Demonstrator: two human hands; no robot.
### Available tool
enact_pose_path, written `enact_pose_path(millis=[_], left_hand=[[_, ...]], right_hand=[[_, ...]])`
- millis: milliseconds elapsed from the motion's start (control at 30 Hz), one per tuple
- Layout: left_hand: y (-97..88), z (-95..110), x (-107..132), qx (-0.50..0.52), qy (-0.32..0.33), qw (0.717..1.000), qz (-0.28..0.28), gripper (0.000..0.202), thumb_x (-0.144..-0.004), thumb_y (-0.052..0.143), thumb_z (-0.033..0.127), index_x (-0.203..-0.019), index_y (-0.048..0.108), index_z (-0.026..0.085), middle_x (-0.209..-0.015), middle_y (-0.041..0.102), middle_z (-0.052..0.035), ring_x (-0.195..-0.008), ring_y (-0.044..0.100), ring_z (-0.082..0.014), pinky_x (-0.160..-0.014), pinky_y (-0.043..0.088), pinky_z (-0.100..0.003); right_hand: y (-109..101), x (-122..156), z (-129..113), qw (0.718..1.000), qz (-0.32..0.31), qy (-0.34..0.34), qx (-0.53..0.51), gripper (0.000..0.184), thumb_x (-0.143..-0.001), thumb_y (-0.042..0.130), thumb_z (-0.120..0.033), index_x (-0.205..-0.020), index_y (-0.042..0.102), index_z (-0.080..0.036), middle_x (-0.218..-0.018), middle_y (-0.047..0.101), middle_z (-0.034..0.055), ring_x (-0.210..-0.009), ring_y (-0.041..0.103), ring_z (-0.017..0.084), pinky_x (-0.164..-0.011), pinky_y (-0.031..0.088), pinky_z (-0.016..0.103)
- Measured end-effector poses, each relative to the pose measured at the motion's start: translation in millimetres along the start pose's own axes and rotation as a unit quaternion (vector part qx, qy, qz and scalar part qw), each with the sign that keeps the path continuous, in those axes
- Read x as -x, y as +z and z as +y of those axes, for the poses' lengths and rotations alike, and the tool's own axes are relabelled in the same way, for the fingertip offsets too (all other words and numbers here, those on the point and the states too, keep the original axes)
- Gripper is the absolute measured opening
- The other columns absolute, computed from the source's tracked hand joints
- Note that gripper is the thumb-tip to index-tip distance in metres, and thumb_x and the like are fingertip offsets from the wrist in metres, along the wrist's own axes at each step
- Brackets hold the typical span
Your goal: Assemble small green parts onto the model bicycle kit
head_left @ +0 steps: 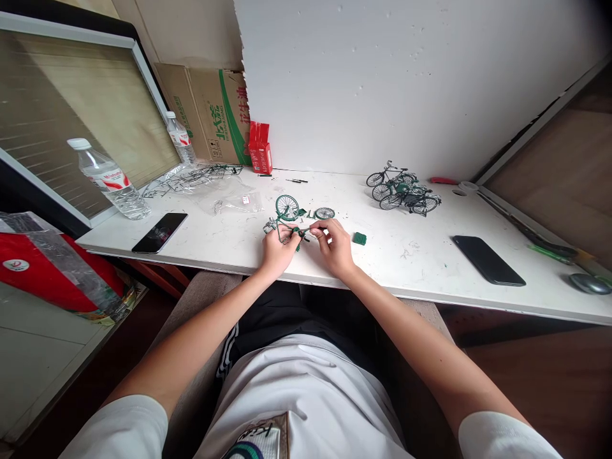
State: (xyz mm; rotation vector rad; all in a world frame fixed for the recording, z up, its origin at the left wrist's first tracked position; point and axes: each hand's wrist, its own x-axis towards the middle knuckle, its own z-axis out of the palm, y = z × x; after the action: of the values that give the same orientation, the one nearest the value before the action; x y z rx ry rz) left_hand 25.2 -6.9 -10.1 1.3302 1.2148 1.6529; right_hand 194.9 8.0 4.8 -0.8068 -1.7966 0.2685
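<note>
A green model bicycle (287, 208), partly assembled, is in my left hand (278, 254) near the table's front edge. Its front wheel and handlebar stick out beyond my fingers, which cover much of the frame. My right hand (337, 247) is closed in a pinch on a thin dark part at the bicycle's right end; the part is too small to make out fully. Just behind my right hand lies a loose spoked wheel (325, 213), with small green pieces (308, 214) to its left. A green square piece (360, 238) rests to the right of my right hand.
Several finished model bicycles (404, 189) stand at the back right. Phones lie left (160, 233) and right (488, 260). Water bottles (112, 182), black plastic part frames (191, 178), a clear bag (229, 199) and a red box (260, 150) occupy the left and back.
</note>
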Motion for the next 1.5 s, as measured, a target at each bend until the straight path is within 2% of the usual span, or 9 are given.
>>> enact_pose_path(millis=[300, 667, 900, 1100, 1300, 1500], left_hand=[[-0.2, -0.4, 0.0, -0.006, 0.004, 1.000, 0.000, 0.019, -0.083, 0.074, 0.023, -0.101, 0.072, 0.016, -0.096, 0.081, -0.0115, -0.091, 0.079, -0.0231, -0.073, 0.062, -0.029], [-1.3, -1.2, 0.6, -0.034, 0.024, 0.999, 0.001, 0.017, -0.086, 0.073, 0.024, -0.102, 0.070, 0.017, -0.098, 0.081, -0.0124, -0.091, 0.079, -0.0239, -0.077, 0.062, -0.033], [-1.9, -3.6, 0.7, -0.042, 0.038, 0.998, -0.006, 0.017, -0.087, 0.073, 0.023, -0.103, 0.071, 0.018, -0.097, 0.081, -0.0107, -0.094, 0.080, -0.0237, -0.084, 0.063, -0.033], [-1.3, -5.0, -0.5, -0.043, 0.034, 0.999, 0.000, 0.017, -0.086, 0.073, 0.024, -0.102, 0.070, 0.018, -0.096, 0.080, -0.0108, -0.093, 0.079, -0.0232, -0.084, 0.062, -0.033], [-1.7, -6.6, -1.7, -0.038, 0.033, 0.999, 0.004, 0.018, -0.086, 0.073, 0.025, -0.102, 0.071, 0.018, -0.097, 0.080, -0.0110, -0.095, 0.079, -0.0232, -0.083, 0.062, -0.032], [-1.4, -5.1, -1.1, -0.037, 0.028, 0.999, 0.006, 0.017, -0.086, 0.073, 0.024, -0.102, 0.071, 0.018, -0.098, 0.080, -0.0110, -0.094, 0.079, -0.0225, -0.083, 0.062, -0.031]], right_hand=[[1.4, -0.2, 3.2, 0.999, -0.001, -0.033, 0.021, 0.024, -0.112, 0.051, -0.041, -0.102, 0.066, -0.025, -0.097, 0.074, 0.0077, -0.092, 0.064, 0.025, -0.080, 0.054, 0.041], [0.4, 1.4, 1.2, 0.998, 0.005, -0.046, 0.042, 0.018, -0.109, 0.059, -0.037, -0.100, 0.069, -0.026, -0.092, 0.075, 0.0066, -0.089, 0.062, 0.026, -0.075, 0.053, 0.041], [2.4, 2.6, 1.9, 0.994, 0.017, -0.050, 0.096, 0.016, -0.110, 0.059, -0.033, -0.100, 0.068, -0.025, -0.093, 0.076, 0.0064, -0.088, 0.065, 0.025, -0.075, 0.052, 0.040], [3.3, 4.0, 4.8, 0.994, 0.008, -0.050, 0.093, 0.023, -0.111, 0.054, -0.029, -0.102, 0.074, -0.025, -0.096, 0.079, 0.0070, -0.091, 0.072, 0.024, -0.081, 0.059, 0.040], [1.9, 8.0, 5.9, 0.995, -0.022, -0.052, 0.087, 0.033, -0.107, 0.048, -0.015, -0.111, 0.079, -0.027, -0.108, 0.083, 0.0060, -0.106, 0.078, 0.024, -0.090, 0.064, 0.039], [0.2, 8.8, 3.1, 0.994, -0.029, -0.056, 0.093, 0.039, -0.102, 0.047, -0.007, -0.113, 0.079, -0.026, -0.109, 0.083, 0.0056, -0.098, 0.079, 0.021, -0.084, 0.064, 0.034]])
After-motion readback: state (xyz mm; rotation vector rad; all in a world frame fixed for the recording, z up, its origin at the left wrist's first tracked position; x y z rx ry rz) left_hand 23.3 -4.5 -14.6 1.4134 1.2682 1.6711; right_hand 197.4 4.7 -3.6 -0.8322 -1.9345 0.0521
